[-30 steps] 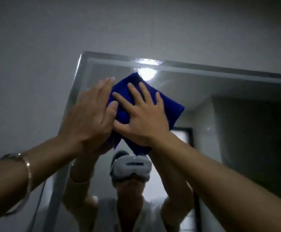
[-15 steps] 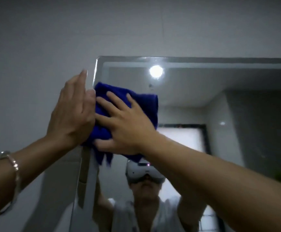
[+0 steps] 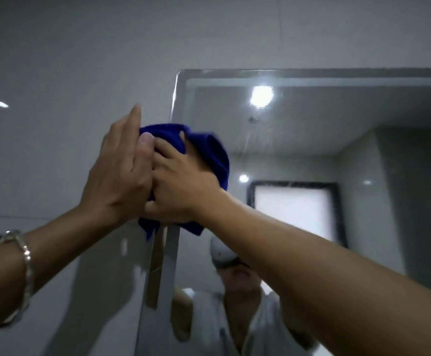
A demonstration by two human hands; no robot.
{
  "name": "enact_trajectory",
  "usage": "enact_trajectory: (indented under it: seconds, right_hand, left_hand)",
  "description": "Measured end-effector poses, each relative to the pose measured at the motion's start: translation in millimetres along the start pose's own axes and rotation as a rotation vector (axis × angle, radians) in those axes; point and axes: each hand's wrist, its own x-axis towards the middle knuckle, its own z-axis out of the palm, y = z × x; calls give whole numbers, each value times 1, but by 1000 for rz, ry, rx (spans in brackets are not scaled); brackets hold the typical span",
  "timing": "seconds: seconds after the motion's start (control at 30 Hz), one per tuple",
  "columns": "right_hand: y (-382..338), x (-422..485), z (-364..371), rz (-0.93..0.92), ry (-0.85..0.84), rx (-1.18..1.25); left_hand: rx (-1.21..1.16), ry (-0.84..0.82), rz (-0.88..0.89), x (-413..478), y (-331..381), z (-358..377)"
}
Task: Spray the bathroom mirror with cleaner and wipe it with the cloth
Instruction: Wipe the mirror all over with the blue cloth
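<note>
we are pressing the bunched blue cloth (image 3: 210, 156) at the rectangular wall mirror (image 3: 312, 147)'s nine o'clock edge, left hand (image 3: 119, 176) flat, right hand (image 3: 181, 186) spread; bunching risks streaks.

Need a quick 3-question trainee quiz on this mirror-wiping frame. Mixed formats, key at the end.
1. True or false: the blue cloth sits at the left edge of the mirror.
2. Which wrist wears the bracelet? A left, B right, C both.
3. Fill in: the light reflection in the glass is ___ the cloth (above/below).
Key: 1 true; 2 A; 3 above.
</note>
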Motion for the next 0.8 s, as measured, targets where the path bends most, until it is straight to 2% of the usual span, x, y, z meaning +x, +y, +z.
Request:
enact_trajectory:
  seconds: [0.07, 0.1, 0.13, 0.27, 0.33, 0.4, 0.5, 0.53, 0.57, 0.6, 0.63, 0.73, 0.77, 0.8]
  right_hand:
    - [16, -38, -1, -37, -21, 99]
    - [38, -51, -6, 14, 3, 108]
    - [67, -58, -12, 119, 45, 96]
    - [187, -62, -47, 783, 126, 48]
    - [185, -56, -49, 861, 111, 69]
    - [140, -70, -32, 672, 105, 39]
    - [44, -139, 2, 77, 99, 11]
    - [34, -162, 5, -60, 64, 16]
    - [44, -176, 5, -131, 49, 37]
    - [69, -180, 0, -121, 69, 51]
    - [102, -177, -8, 3, 118, 43]
    - [215, -178, -43, 726, 171, 24]
    - [241, -185, -53, 914, 177, 24]
    - [254, -191, -59, 1010, 182, 32]
  left_hand:
    - [118, -65, 49, -8, -18, -13]
    - [164, -85, 58, -10, -26, -21]
    - [179, -81, 39, -10, -35, -28]
    - [178, -14, -41, -10, -42, -40]
    - [160, -63, -18, -13, -23, -25]
    - [60, -63, -24, -11, 12, 1]
    - [-119, -59, 27, -6, 83, 35]
    - [-152, -75, 80, -5, 100, 47]
    - [-168, -104, 127, -6, 116, 52]
    - [-165, -148, 166, -8, 119, 65]
    - [-143, -198, 194, -10, 119, 70]
    - [-5, -226, 246, -24, 95, 69]
    - [17, -217, 218, -28, 87, 60]
    - [25, -207, 192, -32, 82, 53]
